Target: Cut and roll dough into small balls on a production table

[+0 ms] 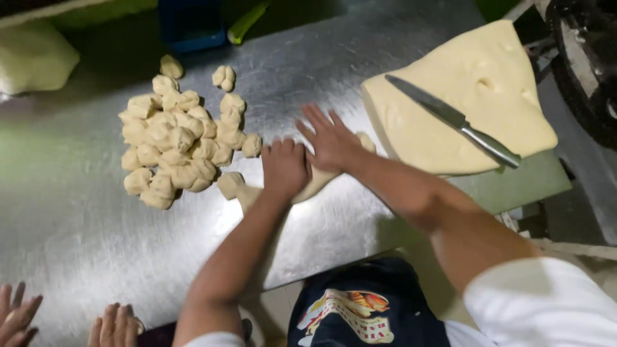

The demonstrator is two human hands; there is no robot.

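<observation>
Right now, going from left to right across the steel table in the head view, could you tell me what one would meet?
Another person's hands at the near-left edge → pile of small dough pieces → left hand on the dough roll → right hand → large dough slab with the knife lying on it.

My left hand (285, 166) flat on dough roll (308, 183), fingers bent. My right hand (331, 140) beside it, fingers spread, pressing same roll. Roll lies on shiny metal surface (77, 225). Small dough lump (229, 184) touches roll's left end. Pile of dough lumps (177, 148) near, to left. Big dough slab (469, 96) to right, on green board (520, 186). Knife (453, 120) rests on top of slab. Another person's two hands (64, 321) at bottom left corner, on surface edge.
</observation>
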